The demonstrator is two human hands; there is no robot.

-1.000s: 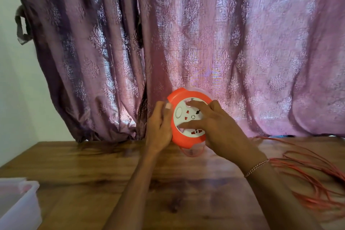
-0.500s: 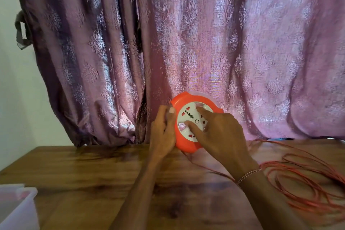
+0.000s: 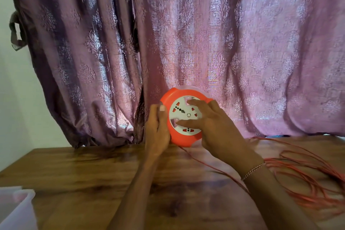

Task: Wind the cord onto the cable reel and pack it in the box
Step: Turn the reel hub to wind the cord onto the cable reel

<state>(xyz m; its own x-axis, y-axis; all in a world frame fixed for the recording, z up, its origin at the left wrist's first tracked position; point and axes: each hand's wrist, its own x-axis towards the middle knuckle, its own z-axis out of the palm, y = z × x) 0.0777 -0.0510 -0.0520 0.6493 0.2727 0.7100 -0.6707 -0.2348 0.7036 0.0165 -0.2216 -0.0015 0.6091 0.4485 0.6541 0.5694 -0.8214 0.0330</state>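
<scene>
An orange cable reel [image 3: 169,132] with a white socket face stands upright near the back of the wooden table [image 3: 78,170]. My left hand [image 3: 156,132] grips its left rim, thumb on the front edge. My right hand [image 3: 211,125] lies on the white face, thumb and a finger pressed into its finger holes. A thin orange cord [image 3: 214,168] runs from under the reel toward me and right, passing behind my right forearm. It joins a loose pile of cord loops [image 3: 306,179] on the table's right side.
A translucent white plastic box [image 3: 16,209] sits at the bottom left corner, partly out of frame. A purple patterned curtain [image 3: 186,43] hangs right behind the reel. A pale wall is at the left.
The white face has turned under my right hand; its sockets sit in new positions. The reel has come down to the table, and the cord under it has come into view.
</scene>
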